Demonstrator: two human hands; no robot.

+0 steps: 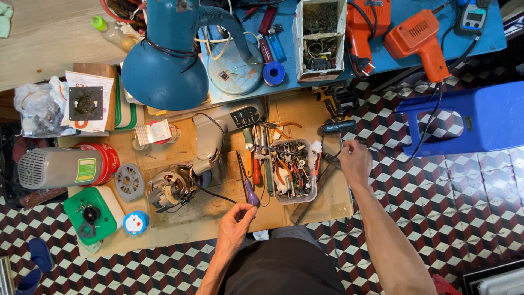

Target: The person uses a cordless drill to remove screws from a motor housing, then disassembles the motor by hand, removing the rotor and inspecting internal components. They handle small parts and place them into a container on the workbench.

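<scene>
A purple-handled screwdriver point(246, 183) is gripped by the left hand point(236, 221), fingers closed about the handle end, its shaft pointed away from the body so that the tip lies toward the opened motor unit point(173, 187) just beyond and to the left of that hand; the grey housing point(215, 127) of the appliance is laid farther ahead, its wires left trailing to the motor. The right hand point(355, 162) is stretched forward, knuckles up, beside a clear tray of pliers and small parts point(292, 170); whether anything is grasped by it cannot be told, since the palm is hidden. A black-handled tool point(337, 127) lies just ahead of the right hand; a red-handled screwdriver point(256, 170) is kept between the two hands, within easy reach; cardboard point(333, 205) is spread beneath everything, seemingly to catch loose parts above the tiled floor point(447, 218).
</scene>
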